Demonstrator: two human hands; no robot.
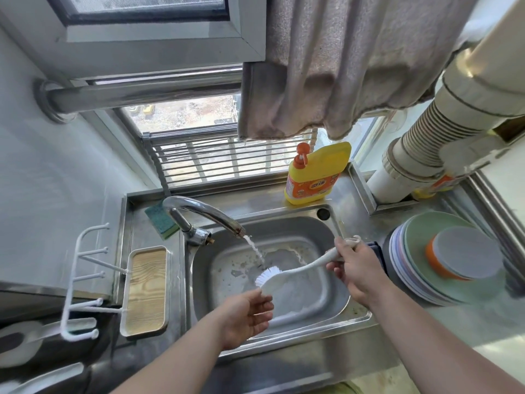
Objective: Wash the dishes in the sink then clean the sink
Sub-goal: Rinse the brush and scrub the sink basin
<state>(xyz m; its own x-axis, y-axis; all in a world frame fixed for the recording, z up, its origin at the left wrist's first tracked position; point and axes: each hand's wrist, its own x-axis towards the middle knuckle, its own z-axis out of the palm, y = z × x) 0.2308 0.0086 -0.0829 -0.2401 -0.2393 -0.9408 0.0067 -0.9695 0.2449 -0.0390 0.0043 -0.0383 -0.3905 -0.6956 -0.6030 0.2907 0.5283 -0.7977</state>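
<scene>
A steel sink (335, 315) holds a little water and some foam. Water runs from the chrome faucet (204, 211) onto the bristles of a white long-handled brush (289, 275). My right hand (356, 265) grips the brush's handle over the sink's right side. Just below the brush head, my left hand (245, 315) is cupped with relaxed fingers and holds nothing. A stack of washed plates (420, 268) with an upturned orange and grey bowl (460, 255) on top stands on the counter to the right.
A yellow dish-soap bottle (315, 173) stands behind the sink. A green sponge (160, 221) lies behind the faucet. A white tray with a wooden inset (146, 288) and a white hook rack (82, 282) sit left. A towel (341, 61) hangs overhead; a ribbed pipe (426, 149) runs down at right.
</scene>
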